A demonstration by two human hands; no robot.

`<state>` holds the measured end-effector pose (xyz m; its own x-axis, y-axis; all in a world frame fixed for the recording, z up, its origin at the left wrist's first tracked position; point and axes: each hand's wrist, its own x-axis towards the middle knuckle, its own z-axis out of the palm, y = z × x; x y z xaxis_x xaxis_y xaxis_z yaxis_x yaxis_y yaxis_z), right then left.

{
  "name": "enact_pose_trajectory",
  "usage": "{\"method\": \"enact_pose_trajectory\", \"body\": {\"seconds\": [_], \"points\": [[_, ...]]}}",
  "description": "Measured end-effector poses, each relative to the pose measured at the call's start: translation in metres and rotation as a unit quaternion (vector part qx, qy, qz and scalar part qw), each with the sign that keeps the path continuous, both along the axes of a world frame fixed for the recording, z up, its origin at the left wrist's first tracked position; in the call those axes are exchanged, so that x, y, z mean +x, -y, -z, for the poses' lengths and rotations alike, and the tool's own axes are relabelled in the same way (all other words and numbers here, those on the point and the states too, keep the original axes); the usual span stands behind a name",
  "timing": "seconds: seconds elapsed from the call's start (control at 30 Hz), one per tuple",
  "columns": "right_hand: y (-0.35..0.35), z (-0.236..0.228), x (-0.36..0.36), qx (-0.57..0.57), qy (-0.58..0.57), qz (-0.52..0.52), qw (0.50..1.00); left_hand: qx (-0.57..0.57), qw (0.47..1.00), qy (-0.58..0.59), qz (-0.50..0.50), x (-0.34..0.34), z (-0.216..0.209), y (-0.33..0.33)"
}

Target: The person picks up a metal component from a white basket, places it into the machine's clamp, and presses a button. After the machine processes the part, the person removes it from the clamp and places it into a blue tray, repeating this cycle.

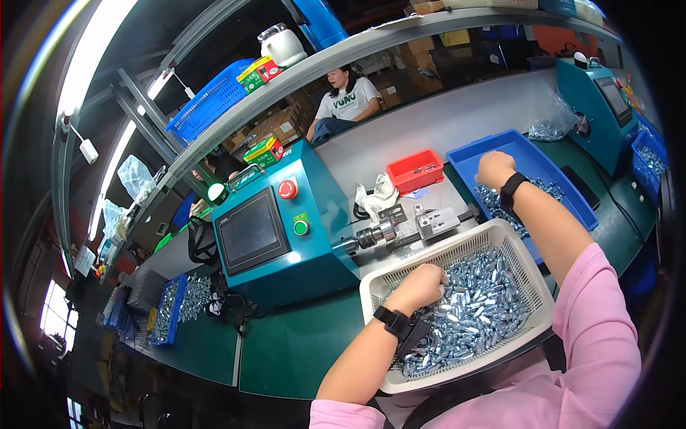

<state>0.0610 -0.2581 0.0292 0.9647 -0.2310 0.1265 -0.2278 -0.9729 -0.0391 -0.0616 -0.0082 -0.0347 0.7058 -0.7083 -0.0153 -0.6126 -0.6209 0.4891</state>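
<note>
My left hand is over the far left side of a white plastic basket, its fingers curled together by the heaped shiny metal parts. What those fingers hold, if anything, is hidden. Farther right, my right hand is closed above the left part of a blue tray; its grip cannot be seen into. Small silvery metal pieces lie in that tray. Between the hands and the teal machine are its chuck and a metal fixture block.
A red bin with a few parts stands behind the fixture, beside a white cloth glove. A dark phone-like slab lies right of the tray. Another teal machine stands far right. A person sits beyond the partition, under an overhead shelf.
</note>
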Motion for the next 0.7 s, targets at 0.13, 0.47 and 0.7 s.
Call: {"method": "enact_pose_trajectory", "body": {"seconds": [0.13,0.47,0.7], "points": [[-0.006,0.001,-0.005,0.024,-0.001,-0.033,0.999,0.002,1.0,0.014,0.001,0.004,0.006,-0.002],[-0.104,0.006,-0.04,0.307,-0.131,-0.219,0.917,-0.032,0.999,0.008,-0.006,0.003,0.002,0.0],[-0.097,0.024,-0.035,0.428,-0.1,-0.213,0.873,-0.102,0.989,0.092,-0.047,0.002,-0.037,0.001]]}}
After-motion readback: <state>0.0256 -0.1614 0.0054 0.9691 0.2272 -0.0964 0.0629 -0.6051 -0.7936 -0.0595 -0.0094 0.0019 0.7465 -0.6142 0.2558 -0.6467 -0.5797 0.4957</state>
